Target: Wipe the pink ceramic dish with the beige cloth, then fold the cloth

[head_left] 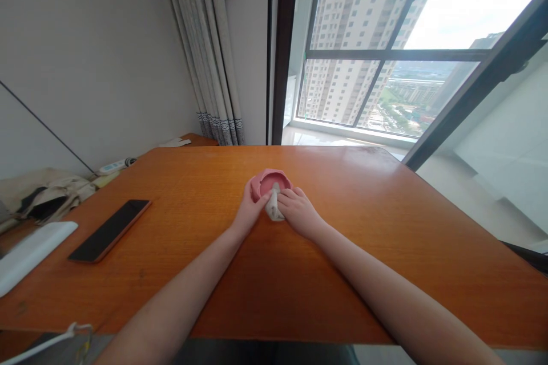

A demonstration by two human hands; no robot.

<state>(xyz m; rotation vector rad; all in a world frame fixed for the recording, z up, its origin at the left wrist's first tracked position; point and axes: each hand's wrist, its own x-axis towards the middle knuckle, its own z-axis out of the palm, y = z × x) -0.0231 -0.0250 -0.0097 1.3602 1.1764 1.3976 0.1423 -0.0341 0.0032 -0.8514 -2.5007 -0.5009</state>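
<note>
A small pink bowl-like dish [269, 174] with an angular outer wall sits around the middle of the wooden table [342, 194]. My left hand [249, 205] grips its left side, thumb toward the near rim. At the front of the dish, my right hand [298, 211] has its fingers closed on a whitish cloth [274, 210], part of which reaches over the rim into the dish. The right fingertips and the cloth cover the dish's near edge. My left thumb is close to the cloth; whether it touches cannot be made out.
A dark-screened phone [110, 231] lies at the left, beside a white rounded object [36, 254]. Beyond them are a beige fabric bag [51, 188] and a power strip [113, 167]. A white cable [47, 345] hangs at the near left edge. Behind the table are a curtain [209, 51] and a window.
</note>
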